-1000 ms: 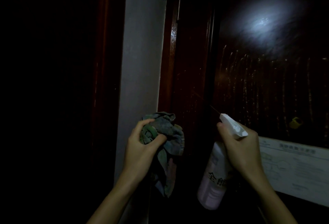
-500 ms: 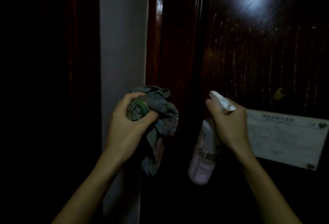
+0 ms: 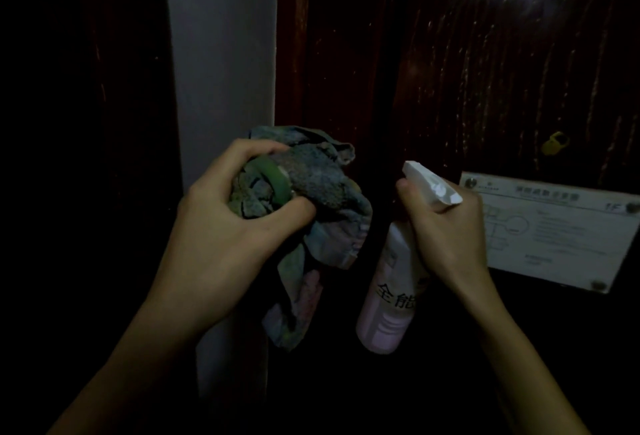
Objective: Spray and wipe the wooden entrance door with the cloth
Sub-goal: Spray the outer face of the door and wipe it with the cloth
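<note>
Standing right next to them here. Far left of the notice (image 3: 561, 230), a grey wall strip (image 3: 221, 54) is running up beside the frame. In front of that strip the left hand (image 3: 221, 227) is bunching the cloth (image 3: 329, 199), with the fingers (image 3: 256, 150) curling tight round the wad, the thumb pinching underneath and a tail dangling down.

Just off the notice's left edge, the right hand (image 3: 446, 234) is gripping the spray bottle (image 3: 388, 310) by the neck. Its fingers are wrapping round, and one looks to be sitting on the trigger. The nozzle is pointing up and left at the wooden door (image 3: 502, 71).

Above the notice the panel is glistening with runs of drips, so I reckon spraying is the step going on.

If it were me, I'd be giving short squeezes and aiming away from the notice so the paper isn't getting soaked. Then I'd be wiping from the top down before those runs get to the bottom.

Count: two hands, one cloth, one bottle, one notice with three fixings showing, and one little yellow thing (image 3: 554, 143) just above the notice. Can't tell what it is.
</note>
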{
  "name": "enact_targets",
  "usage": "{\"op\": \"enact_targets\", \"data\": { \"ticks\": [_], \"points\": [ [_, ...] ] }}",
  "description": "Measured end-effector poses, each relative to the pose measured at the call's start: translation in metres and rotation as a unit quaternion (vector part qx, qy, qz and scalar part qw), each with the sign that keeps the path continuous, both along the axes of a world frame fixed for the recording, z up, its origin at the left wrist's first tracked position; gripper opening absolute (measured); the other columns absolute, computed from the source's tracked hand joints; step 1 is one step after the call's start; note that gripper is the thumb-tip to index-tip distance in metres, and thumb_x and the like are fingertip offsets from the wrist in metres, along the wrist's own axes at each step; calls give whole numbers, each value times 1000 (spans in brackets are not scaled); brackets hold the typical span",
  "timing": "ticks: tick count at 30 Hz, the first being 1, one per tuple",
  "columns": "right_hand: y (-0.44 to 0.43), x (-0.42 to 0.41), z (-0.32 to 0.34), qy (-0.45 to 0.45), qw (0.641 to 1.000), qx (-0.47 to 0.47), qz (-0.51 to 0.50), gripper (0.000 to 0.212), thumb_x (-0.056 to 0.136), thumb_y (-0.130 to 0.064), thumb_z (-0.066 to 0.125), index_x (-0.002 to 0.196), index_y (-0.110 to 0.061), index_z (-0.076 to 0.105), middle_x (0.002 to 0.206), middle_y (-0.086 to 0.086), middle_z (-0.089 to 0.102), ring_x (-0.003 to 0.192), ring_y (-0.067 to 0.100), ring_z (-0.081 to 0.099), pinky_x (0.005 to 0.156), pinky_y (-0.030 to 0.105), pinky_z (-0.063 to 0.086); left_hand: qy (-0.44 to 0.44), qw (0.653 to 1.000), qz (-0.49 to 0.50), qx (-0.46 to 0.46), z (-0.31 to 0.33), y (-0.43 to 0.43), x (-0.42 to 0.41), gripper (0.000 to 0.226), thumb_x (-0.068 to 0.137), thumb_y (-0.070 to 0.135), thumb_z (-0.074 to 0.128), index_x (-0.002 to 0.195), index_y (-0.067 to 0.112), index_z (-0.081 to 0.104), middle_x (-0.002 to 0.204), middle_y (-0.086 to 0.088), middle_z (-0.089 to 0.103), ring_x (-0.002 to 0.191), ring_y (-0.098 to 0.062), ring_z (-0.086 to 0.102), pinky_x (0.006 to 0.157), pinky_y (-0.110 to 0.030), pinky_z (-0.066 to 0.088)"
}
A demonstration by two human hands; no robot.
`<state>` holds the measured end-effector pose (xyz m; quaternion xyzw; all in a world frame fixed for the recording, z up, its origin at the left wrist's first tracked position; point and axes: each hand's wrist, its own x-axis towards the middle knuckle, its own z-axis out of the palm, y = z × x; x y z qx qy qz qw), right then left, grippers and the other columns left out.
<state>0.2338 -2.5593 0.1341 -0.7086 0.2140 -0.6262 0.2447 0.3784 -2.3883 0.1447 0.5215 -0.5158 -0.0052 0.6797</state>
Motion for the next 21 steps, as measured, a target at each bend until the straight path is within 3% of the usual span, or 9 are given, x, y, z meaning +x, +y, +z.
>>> {"op": "enact_targets", "data": {
  "ticks": [3, 9, 13, 17, 19, 21],
  "points": [
    [2, -1, -3, -9, 1000, 7, 4, 32, 93, -16, 65, 88, 16, 60, 82, 32, 61, 62, 25, 54, 57, 30, 38, 11, 1000, 0, 7, -3, -2, 3, 37, 70, 26, 85, 103, 33, 67, 96, 12, 75, 87, -1, 72, 75, -17, 57],
    [10, 2, -4, 5, 1000, 10, 0, 32, 94, -14, 62, 77, 13, 57, 65, 24, 54, 57, 15, 45, 51, 31, 36, 19, 999, 20, 16, -7, -5, 11, 38, 68, 32, 84, 101, 38, 67, 96, 16, 74, 87, 1, 71, 74, -15, 55],
    [8, -1, -6, -8, 1000, 10, -5, 32, 93, -15, 64, 84, 16, 60, 77, 32, 59, 58, 25, 49, 54, 28, 38, 22, 999, 21, 16, -7, -5, 14, 39, 69, 31, 85, 103, 37, 67, 96, 16, 74, 85, 1, 71, 72, -14, 53],
    [10, -2, -5, -25, 1000, 17, -1, 32, 93, -17, 65, 88, 15, 61, 80, 28, 63, 68, 33, 58, 58, 33, 45, 24, 999, 24, 16, -7, -6, 15, 37, 71, 24, 78, 105, 34, 67, 95, 15, 74, 85, 1, 71, 71, -13, 53],
    [12, -2, -6, -8, 1000, 14, -6, 32, 94, -15, 62, 76, 11, 56, 63, 16, 55, 54, 21, 50, 53, 32, 40, 26, 999, 21, 16, -7, -6, 16, 36, 74, 21, 79, 105, 34, 67, 95, 15, 75, 86, 0, 71, 72, -15, 54],
    [13, -3, -7, 7, 1000, 9, -12, 34, 94, -15, 61, 70, 8, 51, 59, 6, 46, 53, 8, 41, 50, 24, 34, 28, 999, 19, 15, -8, -5, 16, 35, 74, 20, 79, 105, 34, 67, 94, 15, 75, 84, 0, 71, 71, -15, 54]
  ]
}}
